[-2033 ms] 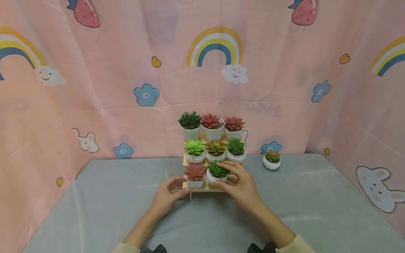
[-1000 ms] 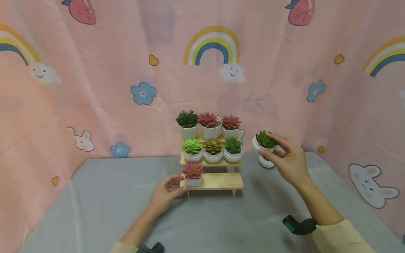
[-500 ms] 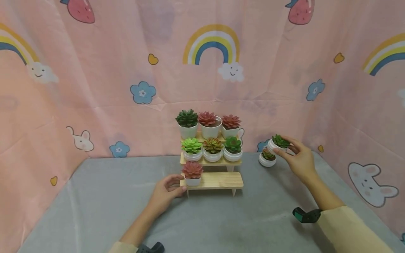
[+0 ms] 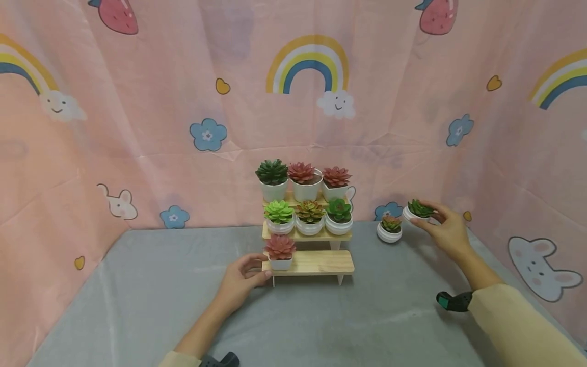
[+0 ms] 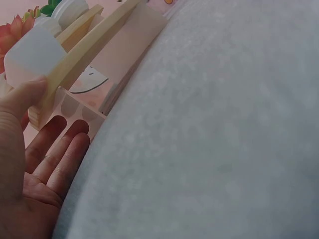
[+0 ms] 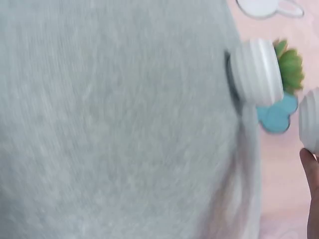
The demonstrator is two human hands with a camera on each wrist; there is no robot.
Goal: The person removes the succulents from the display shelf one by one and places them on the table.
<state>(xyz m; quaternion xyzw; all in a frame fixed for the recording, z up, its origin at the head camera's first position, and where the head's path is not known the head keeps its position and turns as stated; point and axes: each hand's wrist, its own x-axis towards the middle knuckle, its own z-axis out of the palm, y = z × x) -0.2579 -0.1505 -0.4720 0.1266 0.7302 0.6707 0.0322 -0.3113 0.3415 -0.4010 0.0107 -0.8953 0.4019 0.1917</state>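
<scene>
Head view: the right hand (image 4: 447, 228) pinches a green pot (image 4: 418, 211) between thumb and curled fingers, down near the table (image 4: 137, 306) at the far right of the stand (image 4: 316, 262). Another pot (image 4: 390, 228) sits on the table between the stand and the held one, just beside it. The left hand (image 4: 240, 280) grips the stand's lowest shelf at its left end, thumb on top and fingers curled beneath, right next to the red pot (image 4: 279, 252) on that shelf. Six more pots fill the two upper shelves (three on each). A pink curtain (image 4: 137, 127) stands behind.

Left wrist view: the left hand (image 5: 35, 164) has its thumb on the shelf's (image 5: 79, 55) edge, its fingers lying fairly straight under the board; the red pot's white base (image 5: 32, 52) stands just above the thumb.

Right wrist view: blurred. The loose pot (image 6: 261, 69) rests on the table; the held green pot (image 6: 310, 119) shows at the frame's edge, a fingertip (image 6: 313, 191) below it, so the grip itself cannot be seen here.
</scene>
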